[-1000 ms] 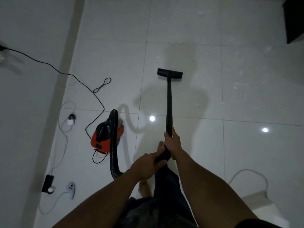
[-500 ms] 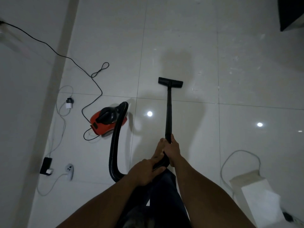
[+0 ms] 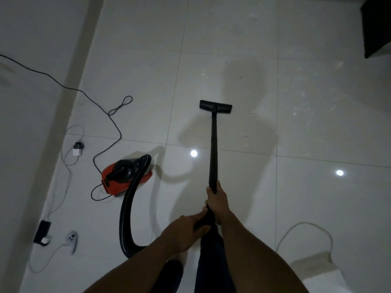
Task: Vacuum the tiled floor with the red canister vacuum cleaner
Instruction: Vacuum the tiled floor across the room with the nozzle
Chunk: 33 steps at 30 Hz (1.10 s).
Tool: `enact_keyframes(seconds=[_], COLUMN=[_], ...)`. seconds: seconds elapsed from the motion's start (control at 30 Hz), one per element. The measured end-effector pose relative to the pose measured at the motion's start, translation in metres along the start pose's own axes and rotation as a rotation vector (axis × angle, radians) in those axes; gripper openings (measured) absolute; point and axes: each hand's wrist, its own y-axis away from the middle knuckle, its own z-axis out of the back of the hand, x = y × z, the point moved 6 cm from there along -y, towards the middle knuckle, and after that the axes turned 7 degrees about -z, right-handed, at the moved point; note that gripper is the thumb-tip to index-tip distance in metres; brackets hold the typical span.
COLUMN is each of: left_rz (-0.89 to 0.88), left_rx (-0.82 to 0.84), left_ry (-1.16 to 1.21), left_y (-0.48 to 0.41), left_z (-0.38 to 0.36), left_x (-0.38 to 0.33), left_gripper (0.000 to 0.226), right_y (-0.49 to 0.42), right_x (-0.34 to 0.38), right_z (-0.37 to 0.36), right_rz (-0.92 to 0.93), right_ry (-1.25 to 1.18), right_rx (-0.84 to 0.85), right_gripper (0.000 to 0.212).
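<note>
The red canister vacuum cleaner (image 3: pixel 110 183) sits on the tiled floor (image 3: pixel 317 208), left of and beyond both hands, well apart from them. Its black ribbed hose (image 3: pixel 126 210) rises from the canister's top, arcs toward the person and curves under the left forearm. The black wand (image 3: pixel 214 149) runs straight away from the person, and its flat floor nozzle (image 3: pixel 215 106) rests on the tiles at the far end, crosswise to the wand.

The right grip (image 3: pixel 219 200) is wrapped round the near end of the wand, fingers curled about it. The left grip (image 3: pixel 183 231) holds the black handle section just behind it, thumb and fingers closed on it, so the two sit one behind the other and nearly touch.

A black power cord (image 3: pixel 115 127) leaves the canister's rear, loops once on the floor and runs off to the wall (image 3: pixel 31 123) at left. Pale specks of dust (image 3: pixel 302 96) lie on the tiles right of the nozzle.

Along the wall lie a white plug (image 3: pixel 76 152) on a white cable, a black adapter (image 3: pixel 42 230) and a small white device (image 3: pixel 72 237). At lower right stands a white box (image 3: pixel 313 269) with a white cord (image 3: pixel 304 224) looped behind it. A dark piece of furniture (image 3: pixel 376 26) fills the upper right corner.
</note>
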Motion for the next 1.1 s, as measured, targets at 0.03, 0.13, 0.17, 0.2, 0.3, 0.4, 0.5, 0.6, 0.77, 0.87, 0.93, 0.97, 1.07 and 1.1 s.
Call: enact_keyframes(seconds=[0.03,0.13,0.17,0.2,0.3,0.4,0.5,0.6,0.77,0.87,0.93,0.97,1.07,1.1], left_rz=[0.009,-0.027,-0.019,-0.013,0.029,0.071,0.067,0.091,0.199,0.259,0.282,0.256,0.156,0.126], left_rx=[0.007,0.008,0.004,-0.009,-0.024,-0.021,-0.225,-0.181,-0.227,-0.092,-0.077,-0.043,-0.013,-0.027], left_ry=[0.010,0.009,0.014,0.015,-0.012,-0.019,-0.063,-0.086,0.042,0.001,0.072,0.071,0.091,0.094], left_y=[-0.016,-0.060,-0.076,-0.092,-0.129,-0.162,-0.193,-0.231,-0.314,-0.342,-0.341,-0.344,-0.349,-0.354], left_z=[0.005,0.022,0.028,0.033,0.056,0.084,0.117,0.142,0.186,0.227,0.271,0.289,0.347,0.365], left_x=[-0.013,-0.046,-0.054,-0.061,-0.085,-0.105,-0.117,-0.106,-0.061,-0.065,-0.089,-0.101,-0.130,-0.136], left_gripper=[0.061,0.054,0.054,0.056,0.055,0.050,0.071,0.102,0.118,0.112,0.118,0.108,0.059,0.054], right_y=[0.004,-0.004,-0.011,-0.017,-0.036,-0.050,-0.061,-0.079,-0.105,-0.123,-0.137,-0.143,-0.149,-0.153], right_x=[0.024,0.081,0.097,0.114,0.161,0.205,0.248,0.292,0.372,0.419,0.450,0.465,0.513,0.529], right_z=[0.011,0.040,0.048,0.054,0.070,0.080,0.083,0.078,0.060,0.045,0.034,0.028,0.011,0.006], right_rz=[0.016,0.068,0.058,0.049,0.061,0.060,0.069,0.074,0.115,0.137,0.128,0.121,0.120,0.119], right_ry=[-0.017,-0.004,-0.014,0.007,0.057,0.072,0.056,0.068,0.148,0.192,0.183,0.175,0.148,0.150], right_rx=[0.035,0.029,0.026,0.034,0.027,0.026,0.045,0.029,0.010,0.008,0.003,0.002,0.023,0.025], right_gripper=[0.051,0.056,0.058,0.059,0.062,0.064,0.063,0.063,0.064,0.065,0.067,0.068,0.065,0.065])
